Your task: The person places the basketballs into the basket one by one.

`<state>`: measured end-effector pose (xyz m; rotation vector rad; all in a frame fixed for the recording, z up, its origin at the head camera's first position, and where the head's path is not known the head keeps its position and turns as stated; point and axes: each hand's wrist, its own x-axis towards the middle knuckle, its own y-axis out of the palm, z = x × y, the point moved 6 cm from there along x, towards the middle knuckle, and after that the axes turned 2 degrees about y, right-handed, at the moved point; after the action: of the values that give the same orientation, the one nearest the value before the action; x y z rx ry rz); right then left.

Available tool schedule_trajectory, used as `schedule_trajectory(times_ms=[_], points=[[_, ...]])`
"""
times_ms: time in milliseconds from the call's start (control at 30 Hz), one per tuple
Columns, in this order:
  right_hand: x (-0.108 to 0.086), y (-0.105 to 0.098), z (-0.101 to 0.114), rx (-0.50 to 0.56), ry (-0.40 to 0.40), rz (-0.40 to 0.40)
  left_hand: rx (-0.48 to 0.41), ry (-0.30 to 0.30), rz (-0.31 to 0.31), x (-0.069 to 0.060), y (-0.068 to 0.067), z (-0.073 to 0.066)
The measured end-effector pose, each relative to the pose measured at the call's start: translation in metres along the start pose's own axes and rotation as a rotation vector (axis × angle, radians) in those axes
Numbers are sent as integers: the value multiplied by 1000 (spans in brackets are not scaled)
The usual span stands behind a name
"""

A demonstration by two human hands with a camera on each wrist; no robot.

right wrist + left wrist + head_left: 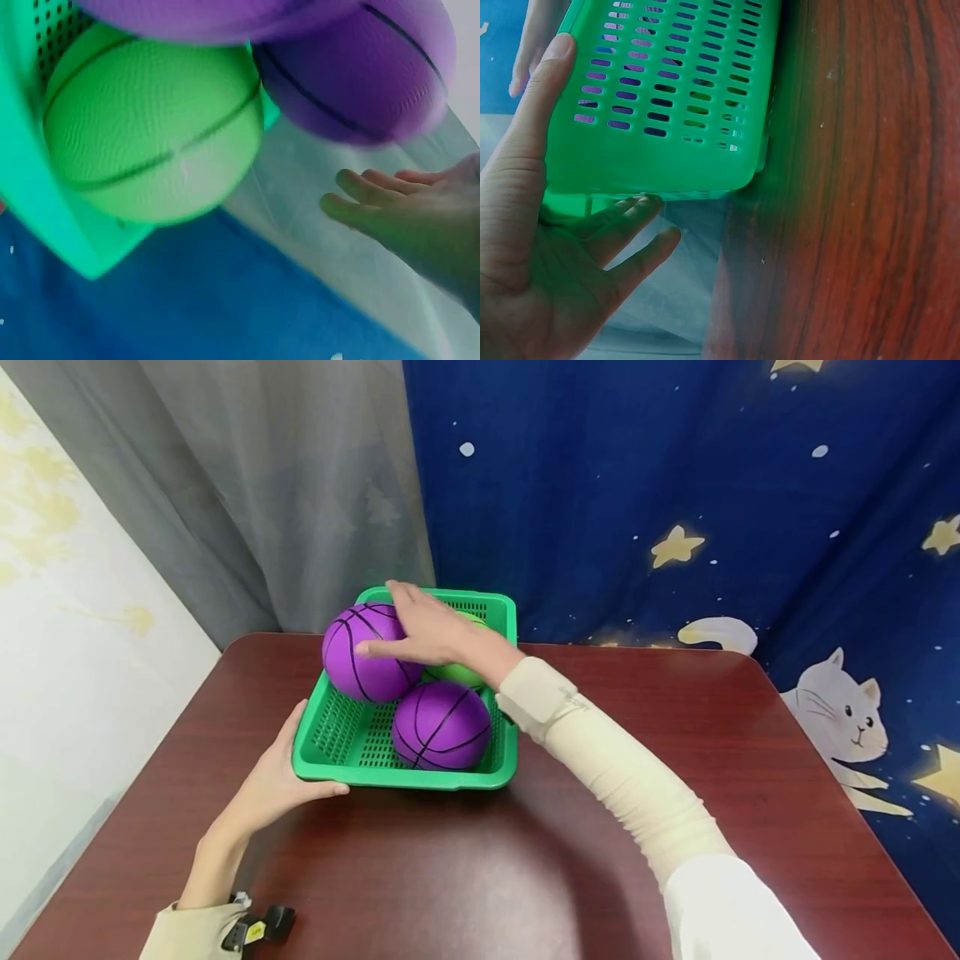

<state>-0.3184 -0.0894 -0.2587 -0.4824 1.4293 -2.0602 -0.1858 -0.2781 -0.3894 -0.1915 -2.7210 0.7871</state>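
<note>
A green plastic basket (405, 777) with slotted walls stands on the table. My left hand (273, 785) rests at its near left corner, thumb along the front and fingers extended by the left side; the left wrist view shows the thumb lying on the basket wall (641, 161). Over the back of the basket, my right hand (431, 631) is spread, beside and partly in front of a purple ball (356, 660) with black seams. The right wrist view shows a gap between its fingers and that ball (360, 82). A second purple ball (442, 727) lies front right; a green ball (157, 127) sits behind it, partly hidden by the right arm.
The reddish-brown wooden table (450, 868) extends on both sides of the basket. A grey curtain (300, 485) and a blue starry curtain (562, 510) hang behind it. A white wall (82, 652) stands at the left.
</note>
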Motion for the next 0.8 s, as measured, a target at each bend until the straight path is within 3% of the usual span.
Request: schedule_trajectory(times_ms=[200, 367, 533, 800], points=[[-41, -36, -39, -96, -56, -156, -10, -5, 1, 1, 3, 0], [-81, -50, -92, -141, -16, -230, -7, 2, -7, 0, 1, 0], [-122, -48, -147, -191, 62, -294, -7, 7, -1, 1, 1, -1], [-166, -30, -200, -366, 42, -404, 18, -1, -12, 1, 0, -1]])
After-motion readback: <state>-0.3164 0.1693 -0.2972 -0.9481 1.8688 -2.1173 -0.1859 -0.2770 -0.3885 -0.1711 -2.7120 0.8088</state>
